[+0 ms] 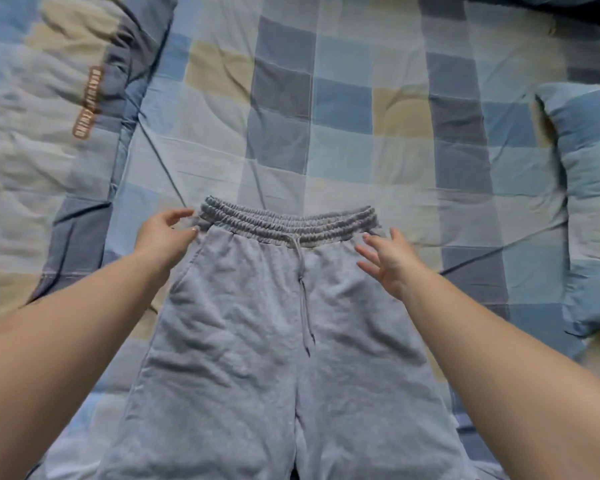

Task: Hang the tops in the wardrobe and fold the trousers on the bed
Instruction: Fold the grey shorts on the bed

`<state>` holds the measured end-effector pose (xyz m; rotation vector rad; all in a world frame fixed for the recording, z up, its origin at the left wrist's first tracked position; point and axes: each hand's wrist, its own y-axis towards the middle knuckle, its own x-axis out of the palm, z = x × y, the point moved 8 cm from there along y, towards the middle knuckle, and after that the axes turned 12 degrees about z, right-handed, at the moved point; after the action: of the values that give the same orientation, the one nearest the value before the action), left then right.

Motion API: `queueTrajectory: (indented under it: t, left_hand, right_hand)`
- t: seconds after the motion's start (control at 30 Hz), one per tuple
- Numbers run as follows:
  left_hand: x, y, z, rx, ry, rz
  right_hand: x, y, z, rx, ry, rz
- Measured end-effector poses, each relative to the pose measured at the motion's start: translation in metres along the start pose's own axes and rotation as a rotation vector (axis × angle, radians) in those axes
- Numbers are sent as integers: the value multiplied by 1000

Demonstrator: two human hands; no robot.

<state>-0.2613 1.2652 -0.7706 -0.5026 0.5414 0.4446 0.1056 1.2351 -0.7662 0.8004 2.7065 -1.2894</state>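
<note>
Checked bedding in blue, grey and cream squares covers the bed (343, 133), and it is wrinkled in many places.

At the left end of the waistband, the left hand (163, 233) is seen with its fingers bent; the cloth there looks pinched between thumb and fingers, though the grip is partly hidden. The right hand (388, 261) is held just above the right hip of the trousers, with its fingers spread out and nothing held in it.

Grey sweatpants (257, 341) are laid flat on the bed, front side up. The gathered waistband (288, 223) is at the far end, and the two legs run back toward the person and out of view at the bottom. A drawstring (303, 306) lies loose down the middle. A puffy quilt (32, 133) with a small brown label is bunched at the left, and a pillow (589, 202) in the same checks is at the right.

No fold has been made yet, it seems. If only one end of the waistband is pulled, the trousers could be dragged crooked. Wrinkles in the soft cloth could be folded in, and the loose drawstring could be trapped and left sticking out. The legs could slip off the bed edge, since their ends cannot be seen.
</note>
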Motion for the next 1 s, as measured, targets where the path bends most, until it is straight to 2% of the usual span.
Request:
queueTrajectory:
  t: [0.2,0.27,0.37,0.43,0.57,0.7,0.83,1.0]
  left_hand:
    - [-27,-26,-87,-204,-5,-17]
    - [-39,-35,-113,-227,26,-28]
    - [-44,-49,-151,-218,118,-133]
    - [-43,-56,-171,-161,216,-245]
    - [-41,-69,-198,89,520,-443]
    - [-40,-90,-206,230,542,-525]
    - [-40,-119,-198,439,684,-578]
    - [-35,-162,-172,435,490,-642]
  right_hand:
    - [75,-40,68,6,-362,-213]
    - [111,-57,85,-36,-483,-311]
    - [165,-78,102,-148,-621,-424]
    - [198,-89,109,-205,-676,-491]
    - [247,-102,121,-275,-727,-554]
    - [274,-110,137,-325,-920,-585]
    - [282,-113,150,-403,-1107,-574]
    - [279,-113,161,-476,-1222,-499]
